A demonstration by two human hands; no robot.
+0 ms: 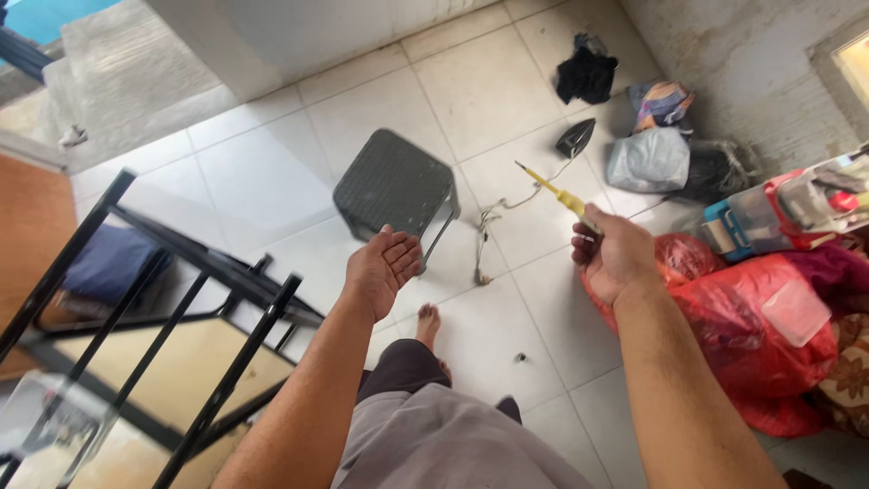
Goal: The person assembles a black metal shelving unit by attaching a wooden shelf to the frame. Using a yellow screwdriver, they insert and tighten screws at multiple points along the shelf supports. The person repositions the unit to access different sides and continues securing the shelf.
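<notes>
Right hand [615, 258]: fingers curled tight around a slim yellow-handled screwdriver [554, 192], its tip pointing up-left.
Left hand [385, 267]: palm up, fingers loosely spread, empty, above a dark grey plastic stool [394, 186].

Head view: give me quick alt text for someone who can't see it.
Seen from above, the right hand holds a yellow-handled screwdriver while the left hand is open, palm up, over a white tiled floor. Below them are a dark grey plastic stool, a clothes iron with its cord, and red bags.
</notes>
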